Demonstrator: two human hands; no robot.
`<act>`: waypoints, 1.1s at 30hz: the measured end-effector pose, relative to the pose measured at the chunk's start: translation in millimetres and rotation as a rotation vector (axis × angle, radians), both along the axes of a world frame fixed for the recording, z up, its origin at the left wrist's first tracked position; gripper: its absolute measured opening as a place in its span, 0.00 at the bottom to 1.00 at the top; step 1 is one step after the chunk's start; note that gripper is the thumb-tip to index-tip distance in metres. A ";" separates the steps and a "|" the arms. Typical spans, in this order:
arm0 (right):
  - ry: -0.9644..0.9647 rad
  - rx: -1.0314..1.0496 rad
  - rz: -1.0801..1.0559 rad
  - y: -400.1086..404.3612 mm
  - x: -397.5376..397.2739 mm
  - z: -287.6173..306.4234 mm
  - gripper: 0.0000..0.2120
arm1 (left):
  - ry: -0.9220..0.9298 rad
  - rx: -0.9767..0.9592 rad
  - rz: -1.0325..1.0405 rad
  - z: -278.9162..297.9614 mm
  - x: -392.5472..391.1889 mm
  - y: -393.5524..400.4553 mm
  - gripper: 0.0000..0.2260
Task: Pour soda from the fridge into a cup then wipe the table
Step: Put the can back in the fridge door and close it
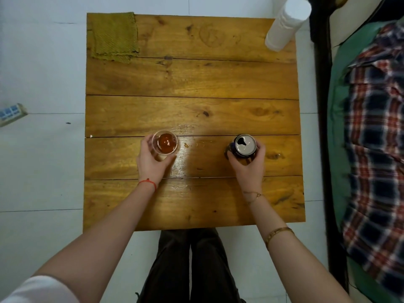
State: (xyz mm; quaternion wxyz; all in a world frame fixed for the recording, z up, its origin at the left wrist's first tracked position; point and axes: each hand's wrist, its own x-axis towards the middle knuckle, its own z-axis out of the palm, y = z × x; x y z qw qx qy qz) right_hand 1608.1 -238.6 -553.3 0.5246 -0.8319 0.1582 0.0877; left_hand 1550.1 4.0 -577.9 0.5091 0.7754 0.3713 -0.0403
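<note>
A clear cup (165, 142) holding reddish-brown soda stands on the wooden table (192, 84), left of centre. My left hand (150, 159) grips it from the near side. An opened dark soda can (243, 146) stands upright to the right, and my right hand (248, 164) grips it around its body. Small drops of spilled soda (187, 145) lie on the wood between cup and can. A folded green cloth (113, 37) lies on the table's far left corner.
A tall white bottle (286, 25) stands at the table's far right corner. A bed with a green sheet and a plaid shirt (376, 138) runs along the right side. White tiled floor surrounds the table; a small blue-white object (12, 113) lies at left.
</note>
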 end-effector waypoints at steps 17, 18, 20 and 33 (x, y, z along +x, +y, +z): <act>-0.031 0.192 0.059 -4.5 -23.8 159.9 0.30 | 0.287 -0.753 0.229 153.2 -5.8 -71.5 0.14; -0.039 0.195 0.081 -5.2 -28.8 168.4 0.30 | 0.284 -0.790 0.201 159.6 -3.6 -78.7 0.15; -0.054 0.199 0.126 -6.5 -39.0 183.7 0.30 | 0.264 -0.846 0.157 171.7 -2.5 -90.1 0.18; -0.120 0.155 0.391 -16.5 -72.1 249.0 0.32 | 0.138 -0.988 0.140 241.7 -32.7 -103.1 0.12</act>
